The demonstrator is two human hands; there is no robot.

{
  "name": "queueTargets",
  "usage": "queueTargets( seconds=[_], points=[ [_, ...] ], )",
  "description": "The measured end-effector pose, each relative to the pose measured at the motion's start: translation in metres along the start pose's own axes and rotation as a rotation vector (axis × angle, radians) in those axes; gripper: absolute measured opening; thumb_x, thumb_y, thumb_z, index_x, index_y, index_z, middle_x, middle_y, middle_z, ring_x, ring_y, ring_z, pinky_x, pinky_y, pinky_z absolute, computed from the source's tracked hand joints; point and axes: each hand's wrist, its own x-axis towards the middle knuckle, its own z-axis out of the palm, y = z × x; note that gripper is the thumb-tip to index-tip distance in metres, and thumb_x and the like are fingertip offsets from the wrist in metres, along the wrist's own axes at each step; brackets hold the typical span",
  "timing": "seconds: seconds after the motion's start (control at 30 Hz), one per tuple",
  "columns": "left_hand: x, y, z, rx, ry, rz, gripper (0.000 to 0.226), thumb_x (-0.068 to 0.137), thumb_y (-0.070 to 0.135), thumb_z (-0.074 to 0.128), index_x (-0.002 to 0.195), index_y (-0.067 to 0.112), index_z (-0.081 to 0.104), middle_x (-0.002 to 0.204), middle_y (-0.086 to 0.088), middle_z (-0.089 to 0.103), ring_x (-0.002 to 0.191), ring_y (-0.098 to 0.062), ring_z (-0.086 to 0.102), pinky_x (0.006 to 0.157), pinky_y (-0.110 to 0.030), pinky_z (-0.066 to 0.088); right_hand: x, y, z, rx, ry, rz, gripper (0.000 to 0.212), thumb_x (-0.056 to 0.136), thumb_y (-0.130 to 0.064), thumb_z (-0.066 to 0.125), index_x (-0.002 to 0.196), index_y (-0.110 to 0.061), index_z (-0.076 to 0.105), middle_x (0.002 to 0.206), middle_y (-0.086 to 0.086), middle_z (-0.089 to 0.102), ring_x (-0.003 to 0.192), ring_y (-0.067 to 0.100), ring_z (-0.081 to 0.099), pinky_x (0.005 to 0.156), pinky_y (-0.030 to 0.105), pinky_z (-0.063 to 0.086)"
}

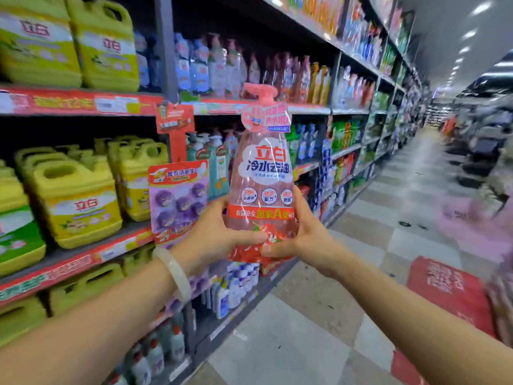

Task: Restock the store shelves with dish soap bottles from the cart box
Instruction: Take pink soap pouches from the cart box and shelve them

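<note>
At centre frame, I hold a pink soap bottle (261,173) upright in front of the shelves (83,102), off any shelf board. Its body is a tall, soft-shouldered, translucent plastic form with a glossy film label: white cloud-shaped panel with red and blue characters, three round badges, a red band, and red fruit artwork near the base. A salmon-pink pump head (259,91) caps it, with a pink hang-tag below the neck.

My left hand (219,234) grips the lower left side of the bottle, thumb laid across the front. My right hand (299,232) grips the lower right side, thumb also on the front; the two thumbs nearly meet over the fruit artwork. A smooth, pale, milky bangle (173,270) circles my left wrist.

At left of frame, metal shelves with red price strips carry squat yellow jugs (75,198) with moulded handles and matte, blocky shoulders, in two tiers plus a lower one. Just left of the bottle, a card pack (177,195) hangs showing purple round blocks under clear blisters. Behind it stand teal pump bottles (215,162); the tier above holds slim clear, pink and amber bottles (249,70). At lower centre, small white bottles with blue caps (236,284) fill the bottom shelf.

At right of frame, the glossy checkered floor (319,315) bears a red floor sticker (447,290).
</note>
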Motion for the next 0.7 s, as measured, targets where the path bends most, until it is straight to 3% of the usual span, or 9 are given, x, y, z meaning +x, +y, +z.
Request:
queueTargets(
  seconds=[0.13,0.23,0.3,0.47,0.6,0.7],
  points=[
    [0.087,-0.012,0.035,0.005,-0.073,0.077,0.068,0.049,0.002,0.090,0.105,0.020,0.056,0.085,0.009,0.075,0.078,-0.003,0.071,0.069,-0.019,0.055,0.050,0.019,-0.067,-0.055,0.056,-0.002,0.117,0.062,0.014,0.078,0.143,-0.045,0.018,0.125,-0.010,0.062,0.108,0.013,0.065,0.081,0.036,0.056],
    [0.156,-0.018,0.057,0.047,-0.124,0.105,0.080,0.038,0.028,0.091,0.109,0.022,0.053,0.096,0.004,0.074,0.086,-0.007,0.071,0.078,-0.026,0.056,0.091,0.031,-0.115,-0.064,0.131,0.012,0.112,0.063,0.019,0.075,0.134,-0.052,0.024,0.113,-0.017,0.068,0.098,0.008,0.068,0.072,0.029,0.056],
    [0.201,-0.019,0.070,0.071,-0.155,0.118,0.085,0.036,0.036,0.089,0.111,0.024,0.052,0.098,0.005,0.073,0.088,-0.006,0.070,0.082,-0.027,0.055,0.118,0.036,-0.145,-0.082,0.156,0.030,0.115,0.062,0.019,0.075,0.139,-0.047,0.022,0.115,-0.011,0.068,0.100,0.011,0.068,0.073,0.030,0.057],
    [0.304,-0.020,0.109,0.051,-0.290,0.124,0.083,0.044,0.032,0.089,0.116,0.023,0.048,0.100,0.007,0.073,0.090,-0.004,0.070,0.083,-0.025,0.054,0.180,0.049,-0.215,-0.063,0.252,0.040,0.122,0.057,0.024,0.075,0.144,-0.041,0.018,0.112,-0.007,0.069,0.091,0.011,0.071,0.067,0.029,0.058],
    [0.375,-0.022,0.143,0.058,-0.343,0.166,0.068,0.063,0.015,0.086,0.117,0.022,0.044,0.109,0.007,0.068,0.087,0.005,0.067,0.068,-0.008,0.049,0.221,0.058,-0.273,-0.067,0.280,0.023,0.120,0.051,0.022,0.073,0.139,-0.044,0.023,0.101,-0.011,0.073,0.086,0.008,0.071,0.062,0.022,0.055],
    [0.429,-0.025,0.166,0.078,-0.360,0.182,0.073,0.057,0.025,0.085,0.115,0.022,0.042,0.111,0.004,0.067,0.093,0.000,0.068,0.078,-0.017,0.053,0.256,0.070,-0.320,-0.106,0.283,0.012,0.118,0.049,0.012,0.076,0.140,-0.043,0.024,0.103,-0.016,0.071,0.093,0.009,0.070,0.068,0.028,0.058]
  ],
)
